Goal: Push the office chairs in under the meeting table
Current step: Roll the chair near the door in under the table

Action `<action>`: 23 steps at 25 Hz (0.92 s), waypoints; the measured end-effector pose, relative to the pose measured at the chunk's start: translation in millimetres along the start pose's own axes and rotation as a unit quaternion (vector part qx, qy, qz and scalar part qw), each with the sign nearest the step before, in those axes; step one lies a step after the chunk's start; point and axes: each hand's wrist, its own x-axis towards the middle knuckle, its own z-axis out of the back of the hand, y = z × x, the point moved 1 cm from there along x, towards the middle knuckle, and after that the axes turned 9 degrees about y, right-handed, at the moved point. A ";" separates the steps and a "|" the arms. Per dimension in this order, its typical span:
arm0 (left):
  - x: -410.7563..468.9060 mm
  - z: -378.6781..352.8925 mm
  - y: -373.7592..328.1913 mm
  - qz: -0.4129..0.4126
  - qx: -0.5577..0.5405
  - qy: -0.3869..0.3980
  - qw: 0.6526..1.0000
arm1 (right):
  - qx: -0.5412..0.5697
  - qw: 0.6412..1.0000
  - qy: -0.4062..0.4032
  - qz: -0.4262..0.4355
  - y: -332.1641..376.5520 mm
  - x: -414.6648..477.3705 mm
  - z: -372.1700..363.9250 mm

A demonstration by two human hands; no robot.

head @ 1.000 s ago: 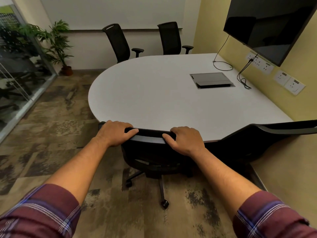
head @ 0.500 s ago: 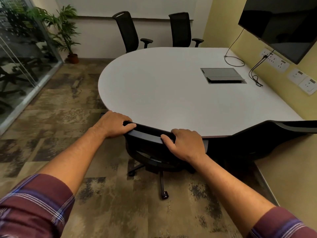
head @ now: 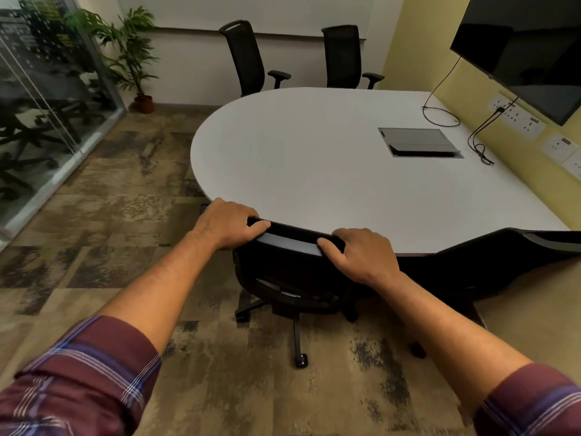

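A black office chair (head: 292, 272) stands at the near edge of the white meeting table (head: 314, 165), its seat tucked beneath the tabletop. My left hand (head: 228, 223) grips the left end of its backrest top and my right hand (head: 361, 256) grips the right end. A second black chair (head: 490, 262) sits just to the right, its back against the table edge. Two more black chairs (head: 248, 58) (head: 344, 56) stand at the far side, their seats hidden behind the table.
A glass wall (head: 47, 121) runs along the left with a potted plant (head: 132, 58) in the far corner. A screen (head: 528, 48), sockets and cables line the yellow wall on the right. A cable box (head: 419, 141) is set into the tabletop. Patterned carpet (head: 110, 199) spreads left.
The near chair has rolled forward and turned slightly, its backrest now at the table edge. My view has shifted left. Both hands keep their hold on the backrest.
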 end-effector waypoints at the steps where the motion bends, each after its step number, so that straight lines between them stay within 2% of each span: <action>1: 1.0 0.6 -2.6 0.003 0.001 0.002 1.000 | 0.001 1.000 0.004 0.002 -3.0 1.6 1.2; 7: -14.1 -8.5 -6.5 0.006 0.002 0.002 1.000 | -0.012 1.000 0.025 -0.005 1.3 -14.2 -4.1; 13: -35.8 -12.5 11.3 -0.001 -0.007 0.000 1.000 | -0.030 1.000 0.001 0.009 30.6 -35.2 -11.5; 17: -50.4 -17.2 23.4 -0.003 -0.002 -0.032 0.999 | -0.033 0.999 -0.011 0.035 45.2 -39.3 -11.3; 23: -51.7 -14.2 6.4 0.019 -0.001 -0.044 0.999 | -0.016 1.000 0.011 0.023 26.4 -30.5 -3.9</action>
